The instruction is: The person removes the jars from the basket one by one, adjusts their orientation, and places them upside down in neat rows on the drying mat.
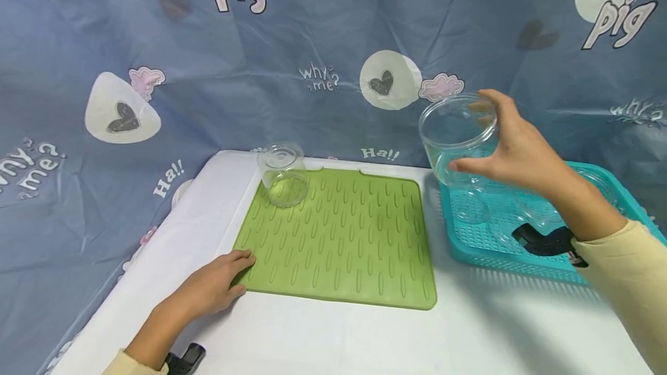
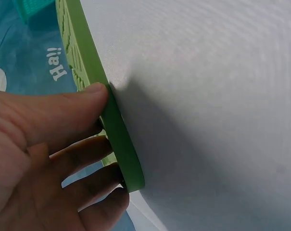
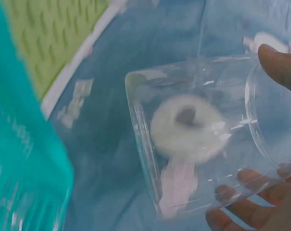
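Head view: one green mat (image 1: 339,236) lies on a white table (image 1: 323,340); one upside-down clear cup (image 1: 283,175) stands on its far left corner. To the right is one turquoise basket (image 1: 505,260) holding several clear containers (image 1: 469,207) (overlapping, so not countable). One right hand (image 1: 521,152), arm stretched forward, grips a second cup (image 1: 453,138) rim up, raised near the basket's left side. One left hand (image 1: 211,282) holds the mat's near left corner.

Left wrist view: thumb on the near edge, fingers slightly bent at the corner.

Right wrist view: thumb and fingers spread around opposite sides of the one held cup
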`<state>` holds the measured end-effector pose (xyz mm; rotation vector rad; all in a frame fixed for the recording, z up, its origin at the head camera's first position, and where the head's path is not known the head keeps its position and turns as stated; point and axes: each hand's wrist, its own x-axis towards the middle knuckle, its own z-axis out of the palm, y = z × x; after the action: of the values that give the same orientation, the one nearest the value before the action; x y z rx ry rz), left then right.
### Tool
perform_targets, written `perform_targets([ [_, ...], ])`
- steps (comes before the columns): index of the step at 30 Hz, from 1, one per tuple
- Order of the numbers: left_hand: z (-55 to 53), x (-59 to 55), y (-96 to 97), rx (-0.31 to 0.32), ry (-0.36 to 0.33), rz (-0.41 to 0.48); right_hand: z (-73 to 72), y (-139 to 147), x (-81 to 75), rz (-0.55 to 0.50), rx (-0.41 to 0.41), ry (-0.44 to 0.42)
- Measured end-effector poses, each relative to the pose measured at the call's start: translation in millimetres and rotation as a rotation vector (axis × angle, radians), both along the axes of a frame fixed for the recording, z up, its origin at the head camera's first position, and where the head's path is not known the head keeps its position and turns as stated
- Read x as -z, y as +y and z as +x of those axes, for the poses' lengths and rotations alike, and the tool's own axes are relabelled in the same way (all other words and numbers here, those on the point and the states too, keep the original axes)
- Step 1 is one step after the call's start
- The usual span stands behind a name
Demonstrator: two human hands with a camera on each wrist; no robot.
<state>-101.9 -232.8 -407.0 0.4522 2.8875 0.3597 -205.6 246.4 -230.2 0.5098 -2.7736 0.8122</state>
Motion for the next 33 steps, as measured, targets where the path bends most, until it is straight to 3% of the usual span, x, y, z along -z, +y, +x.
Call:
perform_targets([
  [7,0.8,2.7,0.5,-0.012,-0.009,0.002,3.8,-42.4,12.6,0.004,-0.103,0.005],
  [19,4.9,0.9,0.8,-0.015,0.011,0.014,10.2,-71.5,34.5,0.053,-0.213,-0.011],
  [28,4.7,2.1,-0.9,-0.016,0.018,0.008,18.2,-96.1,56.2,0.174,-0.279,-0.027],
  [33,5.4,2.4,-0.9,-0.024,0.027,0.013,24.5,-105.1,71.2,0.151,-0.287,-0.008],
])
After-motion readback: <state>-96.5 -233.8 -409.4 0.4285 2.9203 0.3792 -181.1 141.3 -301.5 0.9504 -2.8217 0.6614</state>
